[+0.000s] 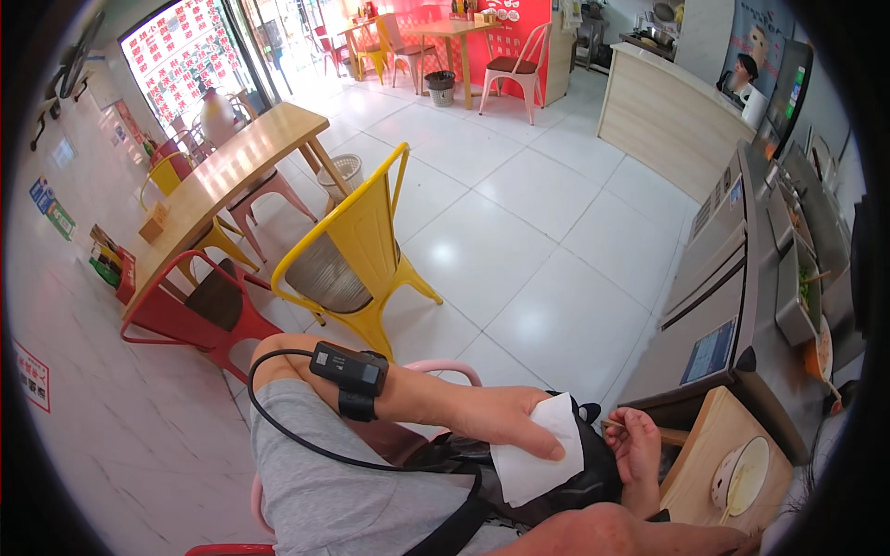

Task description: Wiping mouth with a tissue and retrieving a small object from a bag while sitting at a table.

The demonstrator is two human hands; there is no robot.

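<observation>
In my left hand (519, 424) is a folded white paper napkin (533, 477), with the thumb lying across its top. A black bag (603, 474) rests on my lap below it. My right hand (638, 449) is raised just right of the bag, its fingers curled inward. A thin brown tip shows at those fingers, too small to name. Beside that hand, a white bowl (726, 474) stands on a small wooden table (691, 500), with a pale utensil leaning in it. A black device (349, 369) with a cable is strapped to my left forearm.
Ahead to the left stand a yellow metal chair (357, 259), a red chair (199, 310) and a long wooden table (232, 167). A steel counter (705, 306) with food trays (802, 287) runs along the right. Farther back are a pale wood counter (658, 111) and a bin (440, 88).
</observation>
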